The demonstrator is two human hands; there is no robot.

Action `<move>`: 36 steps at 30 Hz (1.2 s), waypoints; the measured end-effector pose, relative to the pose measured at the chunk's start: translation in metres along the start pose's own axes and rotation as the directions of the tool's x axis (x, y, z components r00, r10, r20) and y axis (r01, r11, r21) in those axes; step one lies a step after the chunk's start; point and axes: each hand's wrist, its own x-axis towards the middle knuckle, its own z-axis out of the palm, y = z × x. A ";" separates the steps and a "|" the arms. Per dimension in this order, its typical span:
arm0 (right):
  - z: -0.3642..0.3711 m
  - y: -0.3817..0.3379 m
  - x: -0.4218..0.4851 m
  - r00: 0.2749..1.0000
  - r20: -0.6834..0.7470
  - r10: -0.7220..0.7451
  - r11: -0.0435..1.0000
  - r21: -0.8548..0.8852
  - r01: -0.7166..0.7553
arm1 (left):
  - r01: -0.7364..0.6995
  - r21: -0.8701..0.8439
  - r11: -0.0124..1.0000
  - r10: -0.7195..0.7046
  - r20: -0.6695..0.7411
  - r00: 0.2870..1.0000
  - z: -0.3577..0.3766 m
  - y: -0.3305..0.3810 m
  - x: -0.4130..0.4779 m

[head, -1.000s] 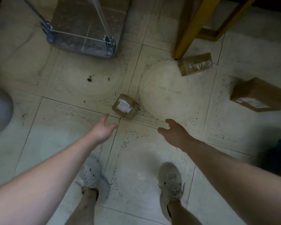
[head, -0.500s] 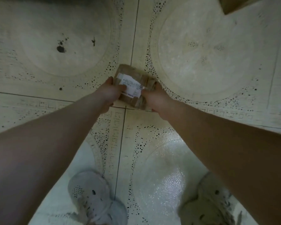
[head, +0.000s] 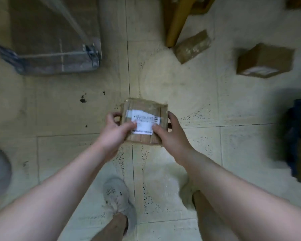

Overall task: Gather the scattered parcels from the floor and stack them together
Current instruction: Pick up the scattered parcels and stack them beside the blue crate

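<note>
Tiled floor (head: 181, 94) carries two ungathered parcels: a taped parcel (head: 191, 46) beside a wooden leg (head: 177, 23), a cardboard box (head: 264, 60) further right. Labelled parcel (head: 144, 108) is held clear of the floor, label up, apparently for carrying; left grip (head: 115, 131) and right grip (head: 170, 134) are closed on its opposite sides, thumbs on top

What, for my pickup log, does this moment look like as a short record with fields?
held: small taped parcel, white label facing up, above the tiled floor
grip: left hand holds its left edge, right hand its right edge, thumbs on top
on floor: tape-wrapped parcel beside the yellow leg; brown box farther right
stack: none visible
nearby: metal trolley at upper left
</note>
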 end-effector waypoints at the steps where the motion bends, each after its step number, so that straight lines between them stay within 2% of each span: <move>1: -0.004 -0.022 -0.025 1.000 -0.018 -0.016 1.000 0.014 0.016 | -0.025 -0.010 1.000 0.025 0.012 1.000 0.004 0.019 -0.027; 6: -0.011 -0.127 -0.151 0.999 -0.046 0.011 0.980 0.199 -0.002 | -0.141 0.003 0.990 0.141 0.094 0.986 0.018 0.111 -0.155; 10: -0.024 -0.179 -0.249 0.986 -0.128 -0.107 0.940 0.311 0.142 | -0.209 0.074 0.975 0.190 0.214 0.958 0.029 0.170 -0.247; 16: -0.083 -0.213 -0.382 0.913 -0.267 -0.308 0.873 0.302 0.383 | -0.365 0.135 0.921 0.283 0.412 0.866 0.085 0.211 -0.375; 21: -0.158 -0.203 -0.477 0.831 -0.386 -0.401 0.827 0.237 0.510 | -0.465 0.140 0.874 0.334 0.523 0.785 0.165 0.201 -0.454; 27: -0.254 -0.155 -0.570 0.711 -0.582 -0.393 0.804 0.158 0.574 | -0.486 0.127 0.864 0.301 0.644 0.704 0.277 0.156 -0.521; 30: -0.297 -0.123 -0.606 0.672 -0.644 -0.365 0.776 0.188 0.602 | -0.484 0.137 0.864 0.270 0.685 0.676 0.331 0.128 -0.547; 36: -0.359 -0.063 -0.660 0.557 -0.751 -0.353 0.762 0.115 0.637 | -0.543 0.205 0.814 0.225 0.751 0.620 0.421 0.076 -0.589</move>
